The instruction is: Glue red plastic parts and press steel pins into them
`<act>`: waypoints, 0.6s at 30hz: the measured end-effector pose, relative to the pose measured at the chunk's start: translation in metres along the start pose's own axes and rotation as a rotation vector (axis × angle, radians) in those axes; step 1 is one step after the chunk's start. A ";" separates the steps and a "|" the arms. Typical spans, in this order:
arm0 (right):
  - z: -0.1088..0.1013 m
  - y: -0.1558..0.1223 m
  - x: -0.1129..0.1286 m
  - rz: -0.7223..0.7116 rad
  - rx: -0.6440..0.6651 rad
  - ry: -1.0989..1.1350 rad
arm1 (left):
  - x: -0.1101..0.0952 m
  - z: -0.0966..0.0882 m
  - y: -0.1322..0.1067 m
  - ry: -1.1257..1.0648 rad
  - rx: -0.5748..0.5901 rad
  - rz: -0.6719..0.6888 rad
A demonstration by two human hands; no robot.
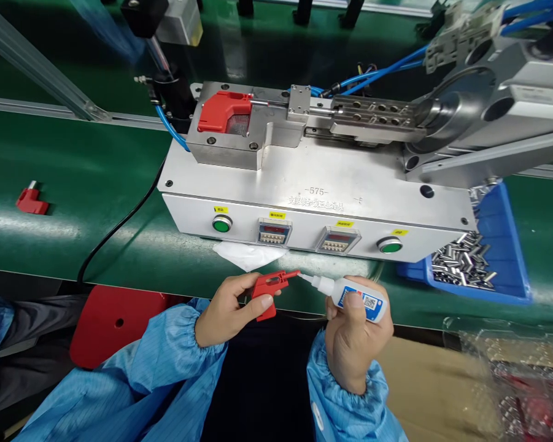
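Observation:
Between the thumb and fingers of my left hand (232,310) is a red plastic part (267,296) with a thin prong pointing right. My right hand (356,337) is closed around a white glue bottle (361,299) with a blue label and a QR code. The bottle's narrow nozzle points left, its tip at or very near the end of the prong; whether they touch I cannot tell. Behind my hands, a similar red part (223,112) sits in the metal fixture (230,156) on the machine, with a thin rod meeting its right side.
The machine's box (258,178) has green buttons and two counters. A blue bin (510,258) of small metal tubes stands at right. One red part (33,201) with a metal tip lies on the green bench at left. A red stool (96,325) and another person's leg are lower left.

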State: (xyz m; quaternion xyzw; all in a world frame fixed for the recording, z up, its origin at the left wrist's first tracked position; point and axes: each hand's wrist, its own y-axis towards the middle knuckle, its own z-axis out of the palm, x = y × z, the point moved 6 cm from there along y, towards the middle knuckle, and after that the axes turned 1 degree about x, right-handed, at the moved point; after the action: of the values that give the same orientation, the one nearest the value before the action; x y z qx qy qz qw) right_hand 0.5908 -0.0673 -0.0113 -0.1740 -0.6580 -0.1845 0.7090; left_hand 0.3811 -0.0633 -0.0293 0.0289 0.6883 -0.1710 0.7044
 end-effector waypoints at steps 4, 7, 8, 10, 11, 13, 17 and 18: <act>-0.001 0.000 0.001 -0.010 0.001 0.010 | 0.001 0.000 0.000 -0.003 0.005 0.003; 0.002 0.000 -0.002 0.002 0.020 -0.004 | 0.000 -0.001 0.000 0.007 -0.015 0.005; 0.004 0.001 -0.003 0.005 0.028 -0.011 | 0.000 -0.001 -0.001 0.010 -0.021 0.001; 0.006 0.002 -0.005 0.000 0.040 -0.011 | 0.000 -0.002 -0.001 0.013 -0.033 -0.007; 0.007 0.002 -0.005 -0.006 0.046 0.001 | -0.001 -0.003 -0.001 0.014 -0.039 -0.008; 0.008 0.004 -0.005 -0.015 0.068 0.042 | -0.001 -0.004 -0.001 0.013 -0.050 -0.005; 0.003 0.006 -0.005 0.042 0.149 0.093 | 0.000 -0.005 0.000 0.011 -0.039 -0.015; 0.000 0.006 -0.007 0.071 0.171 0.095 | 0.001 -0.005 0.001 0.007 -0.037 -0.020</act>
State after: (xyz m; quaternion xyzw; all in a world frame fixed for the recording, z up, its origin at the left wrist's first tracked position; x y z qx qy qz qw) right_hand 0.5932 -0.0614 -0.0178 -0.1273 -0.6304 -0.1107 0.7577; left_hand 0.3767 -0.0608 -0.0304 0.0095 0.6940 -0.1654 0.7006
